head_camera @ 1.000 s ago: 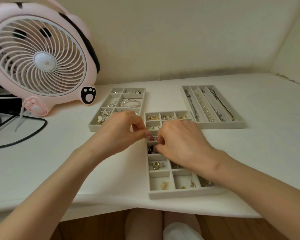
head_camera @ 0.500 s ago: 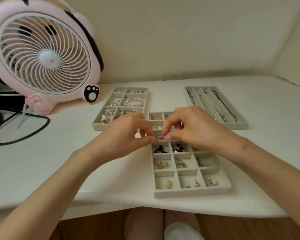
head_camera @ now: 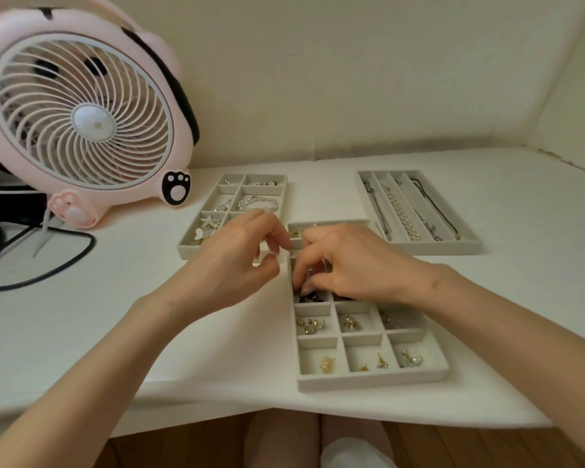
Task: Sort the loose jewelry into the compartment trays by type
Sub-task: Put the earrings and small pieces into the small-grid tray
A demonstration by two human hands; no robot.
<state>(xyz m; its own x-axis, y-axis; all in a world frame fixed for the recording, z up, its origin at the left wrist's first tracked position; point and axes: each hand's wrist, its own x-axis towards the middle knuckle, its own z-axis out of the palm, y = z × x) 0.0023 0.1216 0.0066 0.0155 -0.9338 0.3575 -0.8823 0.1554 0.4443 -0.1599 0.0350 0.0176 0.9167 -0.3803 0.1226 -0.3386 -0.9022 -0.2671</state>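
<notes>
With the left hand [head_camera: 237, 265] grip apart and empty at 9 o'clock, we hold the right hand [head_camera: 355, 265], curled into the small-cell tray [head_camera: 372, 381] at its 10 o'clock cells (clamped or not, we cannot tell), low over the dark pieces [head_camera: 313, 298] before releasing.

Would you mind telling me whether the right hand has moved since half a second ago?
Yes. Against the near tray, the right hand has dropped towards the person; its fingertips now sit at the compartment of dark pieces.

Matt velvety grey trays [head_camera: 372, 380], glossy pink plastic fan [head_camera: 81, 109], shiny metal jewelry [head_camera: 327, 363]
</notes>
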